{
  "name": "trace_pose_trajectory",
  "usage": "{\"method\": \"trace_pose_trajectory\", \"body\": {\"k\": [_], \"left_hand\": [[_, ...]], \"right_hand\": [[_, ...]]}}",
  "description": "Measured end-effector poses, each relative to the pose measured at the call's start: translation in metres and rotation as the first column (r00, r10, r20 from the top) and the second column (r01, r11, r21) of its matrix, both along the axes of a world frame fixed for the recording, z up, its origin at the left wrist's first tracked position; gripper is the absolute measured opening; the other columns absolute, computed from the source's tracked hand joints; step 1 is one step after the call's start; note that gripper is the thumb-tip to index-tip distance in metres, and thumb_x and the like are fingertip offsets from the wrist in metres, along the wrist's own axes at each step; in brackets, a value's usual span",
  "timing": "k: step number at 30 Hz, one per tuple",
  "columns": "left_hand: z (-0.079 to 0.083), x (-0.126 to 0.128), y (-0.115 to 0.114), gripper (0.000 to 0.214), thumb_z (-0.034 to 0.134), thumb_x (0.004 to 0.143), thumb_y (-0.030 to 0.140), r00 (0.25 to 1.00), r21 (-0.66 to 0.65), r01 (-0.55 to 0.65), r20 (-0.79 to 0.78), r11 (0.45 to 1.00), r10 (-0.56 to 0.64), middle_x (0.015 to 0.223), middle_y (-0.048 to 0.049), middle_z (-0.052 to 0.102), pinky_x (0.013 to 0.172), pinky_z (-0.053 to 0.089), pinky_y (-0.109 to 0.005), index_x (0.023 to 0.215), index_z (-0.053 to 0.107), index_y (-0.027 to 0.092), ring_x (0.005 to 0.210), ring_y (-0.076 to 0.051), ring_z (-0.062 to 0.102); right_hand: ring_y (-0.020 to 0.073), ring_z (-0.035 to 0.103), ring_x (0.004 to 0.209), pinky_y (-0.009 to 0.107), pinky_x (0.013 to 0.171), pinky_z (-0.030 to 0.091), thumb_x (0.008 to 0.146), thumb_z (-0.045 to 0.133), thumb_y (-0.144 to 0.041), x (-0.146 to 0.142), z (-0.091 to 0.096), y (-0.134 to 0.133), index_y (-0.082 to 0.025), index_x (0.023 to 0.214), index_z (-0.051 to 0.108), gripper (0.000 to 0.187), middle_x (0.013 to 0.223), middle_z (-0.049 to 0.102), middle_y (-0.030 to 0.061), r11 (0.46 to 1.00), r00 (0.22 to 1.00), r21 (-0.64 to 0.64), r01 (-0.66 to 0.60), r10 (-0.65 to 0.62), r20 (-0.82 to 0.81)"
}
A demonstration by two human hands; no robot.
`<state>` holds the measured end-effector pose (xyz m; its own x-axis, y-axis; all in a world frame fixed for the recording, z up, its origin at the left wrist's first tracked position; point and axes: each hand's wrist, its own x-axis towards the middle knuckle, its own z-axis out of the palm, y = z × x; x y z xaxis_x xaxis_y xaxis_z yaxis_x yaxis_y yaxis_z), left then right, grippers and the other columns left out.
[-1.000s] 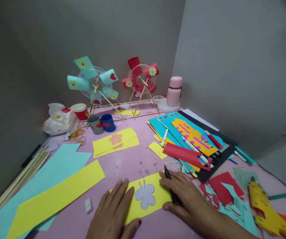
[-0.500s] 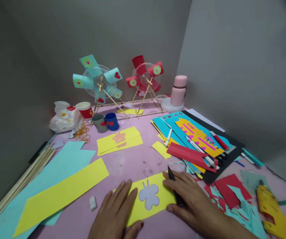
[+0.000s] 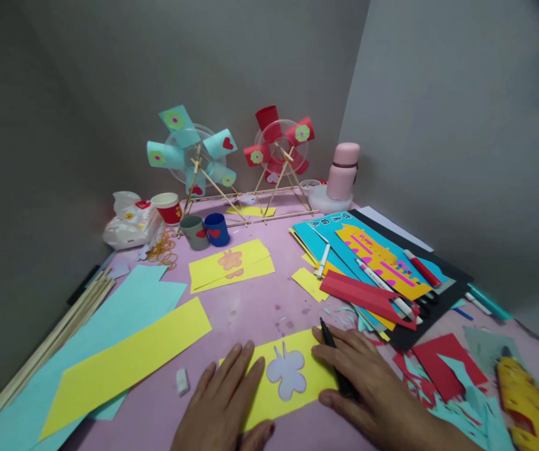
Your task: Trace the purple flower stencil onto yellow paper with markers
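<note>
My left hand (image 3: pixel 225 401) lies flat with fingers stretched out on the left end of a small yellow paper (image 3: pixel 309 379) at the near edge of the pink table (image 3: pixel 250 307). A pale lilac flower cut-out (image 3: pixel 287 374) sits in the middle of that paper. My right hand (image 3: pixel 365 388) rests on the paper's right end. A black pen (image 3: pixel 335 357) lies under its fingers, tip pointing away from me.
A long yellow strip (image 3: pixel 123 366) on light blue paper (image 3: pixel 109 313) and wooden sticks (image 3: pixel 48 344) lie left. Two paper windmills (image 3: pixel 194 156), small cups (image 3: pixel 206 230) and a pink bottle (image 3: pixel 342 172) stand at the back. Coloured sheets, markers (image 3: pixel 382 282), scraps and a yellow tool (image 3: pixel 525 401) fill the right.
Both hands and the yellow paper keep their pose. The camera view has drifted left, so everything on the table sits a little further right in the picture.
</note>
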<state>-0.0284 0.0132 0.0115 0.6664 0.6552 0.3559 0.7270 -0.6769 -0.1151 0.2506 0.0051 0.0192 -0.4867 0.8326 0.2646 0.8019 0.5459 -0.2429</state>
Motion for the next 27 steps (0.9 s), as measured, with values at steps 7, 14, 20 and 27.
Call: {"method": "trace_pose_trajectory", "body": {"k": [7,14,20,27], "left_hand": [[-0.007,-0.004,0.006,0.058,0.058,0.085,0.049,0.999,0.027,0.033,-0.044,0.999,-0.031,0.137,-0.0074,0.052,0.086,0.054,-0.035,0.134,0.046,0.023,0.119,-0.025,0.055],[-0.002,0.000,-0.002,0.060,0.063,0.081,0.040,0.998,0.010,-0.003,-0.060,1.000,0.004,0.140,-0.0108,0.048,0.087,0.054,-0.042,0.135,0.045,0.019,0.121,-0.028,0.053],[0.010,0.009,-0.014,0.060,0.062,0.084,0.037,0.998,-0.145,-0.055,-0.043,0.988,0.050,0.143,-0.0134,0.043,0.095,0.048,-0.050,0.136,0.043,0.016,0.128,-0.030,0.045],[0.017,0.011,-0.025,0.061,0.064,0.081,0.039,0.995,-0.143,-0.088,-0.051,0.986,0.081,0.138,-0.0117,0.051,0.097,0.047,-0.046,0.134,0.044,0.014,0.124,-0.027,0.049]], "right_hand": [[0.0348,0.061,0.111,0.047,0.080,0.057,0.078,0.068,-0.031,0.000,0.002,0.004,-0.016,0.113,0.064,0.038,0.122,0.065,0.0154,0.989,0.998,0.138,-0.056,0.055,0.009],[0.0336,0.064,0.106,0.043,0.080,0.058,0.077,0.069,-0.035,0.000,-0.006,0.006,-0.017,0.112,0.066,0.039,0.120,0.067,0.0142,0.975,0.999,0.219,-0.047,0.045,0.013],[0.0313,0.065,0.106,0.040,0.080,0.058,0.079,0.067,-0.037,0.011,-0.025,0.006,-0.024,0.116,0.065,0.039,0.122,0.066,0.0098,0.969,0.995,0.241,-0.057,0.075,-0.063],[0.0296,0.066,0.104,0.038,0.080,0.059,0.080,0.067,-0.037,0.018,-0.036,0.011,-0.028,0.119,0.063,0.040,0.121,0.067,0.0076,0.965,0.981,0.242,-0.101,0.138,-0.139]]}}
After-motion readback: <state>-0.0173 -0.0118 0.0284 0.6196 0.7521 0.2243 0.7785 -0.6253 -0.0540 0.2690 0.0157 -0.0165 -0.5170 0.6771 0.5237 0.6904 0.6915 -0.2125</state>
